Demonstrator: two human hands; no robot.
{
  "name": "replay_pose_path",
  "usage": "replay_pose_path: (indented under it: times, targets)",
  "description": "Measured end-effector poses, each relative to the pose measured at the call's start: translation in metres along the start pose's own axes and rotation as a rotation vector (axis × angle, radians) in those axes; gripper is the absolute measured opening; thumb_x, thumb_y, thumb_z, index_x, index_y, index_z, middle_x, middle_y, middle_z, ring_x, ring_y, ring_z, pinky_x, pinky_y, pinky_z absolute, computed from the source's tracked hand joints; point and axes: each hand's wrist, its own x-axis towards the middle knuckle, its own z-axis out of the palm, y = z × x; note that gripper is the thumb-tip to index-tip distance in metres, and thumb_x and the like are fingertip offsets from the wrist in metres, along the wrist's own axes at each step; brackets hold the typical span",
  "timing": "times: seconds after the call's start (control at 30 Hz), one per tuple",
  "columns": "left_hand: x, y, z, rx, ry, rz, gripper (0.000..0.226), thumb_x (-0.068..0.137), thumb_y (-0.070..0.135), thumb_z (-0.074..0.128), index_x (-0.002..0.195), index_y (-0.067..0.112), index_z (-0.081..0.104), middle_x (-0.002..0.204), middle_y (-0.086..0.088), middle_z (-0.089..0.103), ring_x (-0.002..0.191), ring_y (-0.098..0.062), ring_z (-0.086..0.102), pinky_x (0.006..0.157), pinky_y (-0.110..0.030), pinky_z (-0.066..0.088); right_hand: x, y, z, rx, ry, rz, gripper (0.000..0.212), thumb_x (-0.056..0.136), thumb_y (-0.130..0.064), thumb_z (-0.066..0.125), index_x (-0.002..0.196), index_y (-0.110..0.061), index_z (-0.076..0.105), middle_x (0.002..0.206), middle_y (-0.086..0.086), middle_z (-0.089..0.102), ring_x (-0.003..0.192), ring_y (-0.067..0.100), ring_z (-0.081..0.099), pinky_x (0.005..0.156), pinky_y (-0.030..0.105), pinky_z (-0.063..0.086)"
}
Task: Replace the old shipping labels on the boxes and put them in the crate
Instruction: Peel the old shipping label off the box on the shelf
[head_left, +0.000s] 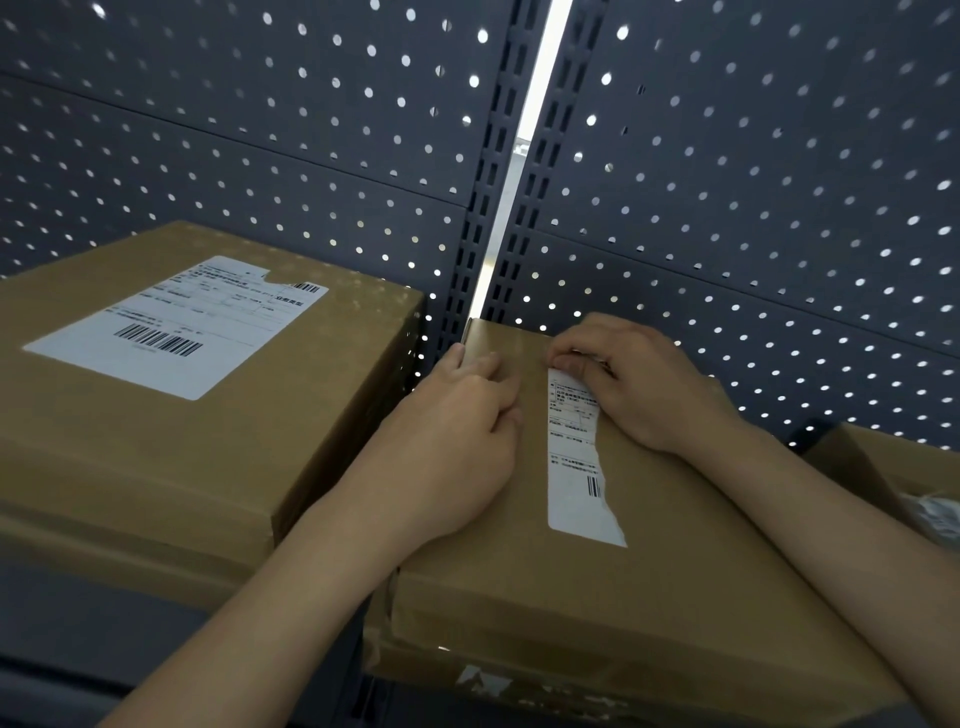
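A brown cardboard box (649, 582) lies in front of me on the shelf. A torn strip of white shipping label (574, 467) runs down its top. My right hand (644, 384) pinches the far end of that strip with curled fingers. On the box's left far edge rests my left hand (462, 441), fingers curled over the top and thumb along the corner. To the left sits a second, larger brown box (156, 441) with a whole white barcode label (176, 327) on top.
A dark grey perforated back panel (727, 182) rises behind the boxes, with a slotted upright (498, 197) and a bright gap in the middle. Another cardboard box (893, 473) shows at the right edge. The dark shelf front (104, 649) is at lower left.
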Motion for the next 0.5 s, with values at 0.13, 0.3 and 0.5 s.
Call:
replay_pose_path:
  times: [0.13, 0.3, 0.5]
  targets:
    - [0.0014, -0.0022, 0.0013, 0.007, -0.006, 0.001, 0.037, 0.103, 0.028, 0.035, 0.135, 0.021, 0.052, 0.156, 0.009, 0.025, 0.149, -0.014, 0.0, 0.115, -0.034, 0.019, 0.0004, -0.0013, -0.0004, -0.061, -0.029, -0.017, 0.017, 0.099, -0.03, 0.047, 0.101, -0.032, 0.063, 0.095, -0.014, 0.055, 0.09, 0.015, 0.056, 0.08, 0.045, 0.049]
    - [0.0012, -0.002, 0.0012, 0.002, -0.013, -0.01, 0.039, 0.103, 0.03, 0.035, 0.139, 0.027, 0.048, 0.16, 0.011, 0.016, 0.149, -0.013, -0.003, 0.117, -0.035, 0.016, 0.0001, -0.0007, 0.0003, -0.067, -0.028, -0.039, 0.015, 0.099, -0.025, 0.048, 0.1, -0.03, 0.063, 0.094, -0.012, 0.055, 0.089, 0.017, 0.056, 0.078, 0.046, 0.049]
    - [0.0005, -0.0006, 0.0006, -0.009, -0.009, -0.011, 0.039, 0.103, 0.029, 0.035, 0.14, 0.027, 0.047, 0.16, 0.011, 0.016, 0.149, -0.012, -0.003, 0.118, -0.036, 0.015, -0.0016, 0.0002, -0.0013, 0.054, 0.015, 0.011, 0.016, 0.098, -0.022, 0.052, 0.091, -0.032, 0.062, 0.091, -0.019, 0.057, 0.092, 0.007, 0.055, 0.085, 0.039, 0.048]
